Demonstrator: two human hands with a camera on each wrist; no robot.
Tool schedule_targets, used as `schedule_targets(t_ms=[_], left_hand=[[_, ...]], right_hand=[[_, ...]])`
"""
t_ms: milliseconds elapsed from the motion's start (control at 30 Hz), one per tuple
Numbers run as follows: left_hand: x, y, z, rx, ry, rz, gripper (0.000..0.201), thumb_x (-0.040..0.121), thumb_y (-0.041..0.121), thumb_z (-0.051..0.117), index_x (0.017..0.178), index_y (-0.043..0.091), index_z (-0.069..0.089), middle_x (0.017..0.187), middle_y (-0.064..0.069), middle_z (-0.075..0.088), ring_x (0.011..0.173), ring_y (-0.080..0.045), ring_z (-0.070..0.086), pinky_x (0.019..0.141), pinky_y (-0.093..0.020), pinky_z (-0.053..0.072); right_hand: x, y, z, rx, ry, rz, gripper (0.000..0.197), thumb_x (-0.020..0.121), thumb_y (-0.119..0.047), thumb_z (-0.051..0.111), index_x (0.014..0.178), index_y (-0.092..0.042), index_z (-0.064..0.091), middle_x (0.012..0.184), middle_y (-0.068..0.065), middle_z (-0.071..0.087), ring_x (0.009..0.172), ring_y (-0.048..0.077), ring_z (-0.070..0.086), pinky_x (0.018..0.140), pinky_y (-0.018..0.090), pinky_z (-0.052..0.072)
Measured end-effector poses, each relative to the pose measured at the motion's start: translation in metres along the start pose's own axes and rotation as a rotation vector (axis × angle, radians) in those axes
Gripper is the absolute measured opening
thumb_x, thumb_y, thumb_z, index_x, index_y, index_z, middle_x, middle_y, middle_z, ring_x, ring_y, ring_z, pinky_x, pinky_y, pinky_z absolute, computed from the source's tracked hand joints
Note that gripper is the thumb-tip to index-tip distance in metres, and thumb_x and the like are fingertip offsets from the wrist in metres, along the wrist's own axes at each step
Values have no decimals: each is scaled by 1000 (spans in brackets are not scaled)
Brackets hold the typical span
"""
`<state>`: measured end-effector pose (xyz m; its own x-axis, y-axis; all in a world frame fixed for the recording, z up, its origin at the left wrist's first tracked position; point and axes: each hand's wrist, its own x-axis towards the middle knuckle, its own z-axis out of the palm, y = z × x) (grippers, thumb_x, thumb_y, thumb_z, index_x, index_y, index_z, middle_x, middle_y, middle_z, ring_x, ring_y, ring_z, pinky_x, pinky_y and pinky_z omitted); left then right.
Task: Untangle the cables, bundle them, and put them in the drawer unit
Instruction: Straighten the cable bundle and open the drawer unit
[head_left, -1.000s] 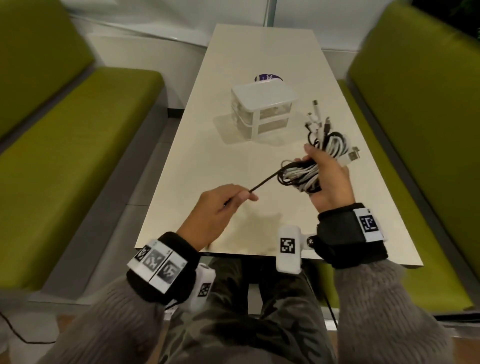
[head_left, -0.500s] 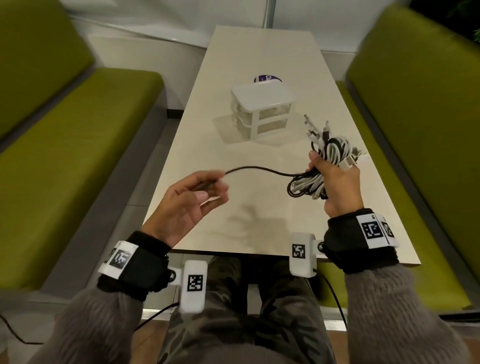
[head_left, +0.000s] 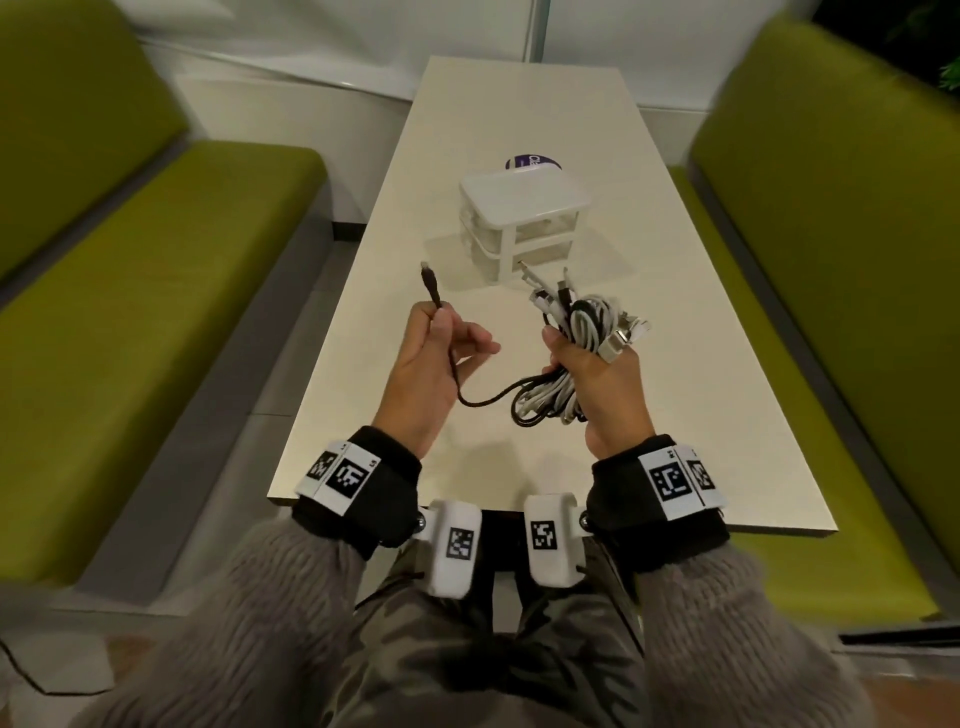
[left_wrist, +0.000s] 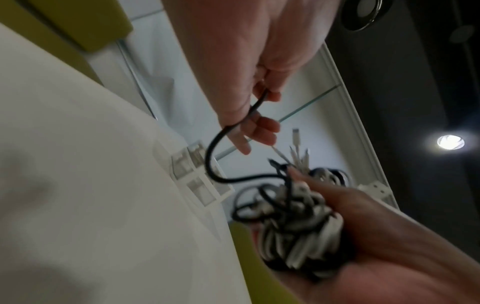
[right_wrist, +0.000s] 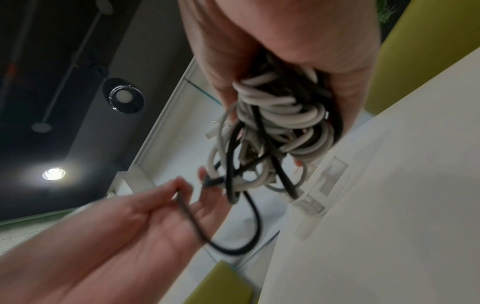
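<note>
I judge the task is at the middle of the bundling. My right hand (head_left: 597, 384) is clenched around the cable bundle (head_left: 550, 400), black and white cables coiled together, held above the bench (head_left: 675, 291). My left hand (head_left: 431, 364) pinches the black cable (head_left: 434, 293) near its plug; this free end hangs in a slack loop to the bundle. It remains to wrap this end and to put all in the drawer unit (head_left: 524, 218), which stands beyond the hands, drawers shut as far as I see. Both wrist views are blurred, and I cannot tell if knots remain inside the bundle.
</note>
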<state>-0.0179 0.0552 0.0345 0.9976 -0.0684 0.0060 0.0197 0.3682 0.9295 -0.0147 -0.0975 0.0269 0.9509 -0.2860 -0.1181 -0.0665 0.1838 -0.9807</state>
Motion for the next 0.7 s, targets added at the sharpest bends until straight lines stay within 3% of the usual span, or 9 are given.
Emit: schedule_targets(t_ms=[133,200,267,333,367,433,567,633,700], left_hand=[[5,-11,18,-163,12,-161,21,102,23,31,83,20,41,100,-4,58,106,-20,53,98,-41,40],[8,-11,18,-272,-12,-223,24,98,21,31,76,20,40,90,-2,56,99,-21,51,91,-41,41],[8,-5,15,-351,-70,-273,28,94,22,30,82,14,54,93,-5,62,98,-23,56,88,-36,45],[9,-2,12,-385,-116,-332,45,94,30,27,114,3,57,123,-16,58,115,-29,55,96,-37,46],[9,0,10,-393,-123,-355,48,94,32,27,119,2,55,129,-18,54,118,-31,53,98,-39,44],[8,4,7,-401,-145,-393,46,94,34,26,113,5,55,127,-17,54,112,-30,55,95,-38,46],[3,10,3,-452,-243,-413,35,91,31,29,96,6,53,120,-16,53,93,-25,62,67,-28,55],[1,15,5,-462,-274,-397,42,90,28,27,72,10,61,112,-13,57,93,-25,62,69,-31,54],[0,15,5,-432,-298,-384,52,91,26,23,64,16,66,105,-9,61,98,-25,60,80,-36,50]], right_hand=[[-13,5,17,-28,-91,-22,5,87,-10,68,85,-11,63,56,-2,57,48,12,52,43,22,40],[-18,6,20,-67,-158,-54,5,87,-11,69,90,-10,66,60,-2,62,47,11,55,39,21,38],[-19,8,21,-90,-239,-86,13,84,-8,71,97,-8,68,75,4,68,61,10,65,52,22,50],[-18,12,20,-157,-317,-111,23,80,-7,75,102,-7,70,91,10,72,84,17,70,77,36,57],[-17,14,19,-196,-348,-126,26,78,-7,77,103,-7,70,95,11,73,91,21,70,84,42,56],[-14,15,17,-279,-394,-162,29,74,-11,80,101,-10,70,93,7,73,91,21,69,86,47,55],[-9,11,12,-427,-458,-224,36,70,-28,79,104,-17,71,95,2,73,93,19,69,86,48,54],[-8,11,11,-460,-438,-231,33,71,-29,75,100,-15,72,91,2,73,88,19,69,83,48,54],[-6,10,9,-489,-429,-223,27,70,-28,71,94,-14,72,84,2,73,81,19,69,79,47,55]])
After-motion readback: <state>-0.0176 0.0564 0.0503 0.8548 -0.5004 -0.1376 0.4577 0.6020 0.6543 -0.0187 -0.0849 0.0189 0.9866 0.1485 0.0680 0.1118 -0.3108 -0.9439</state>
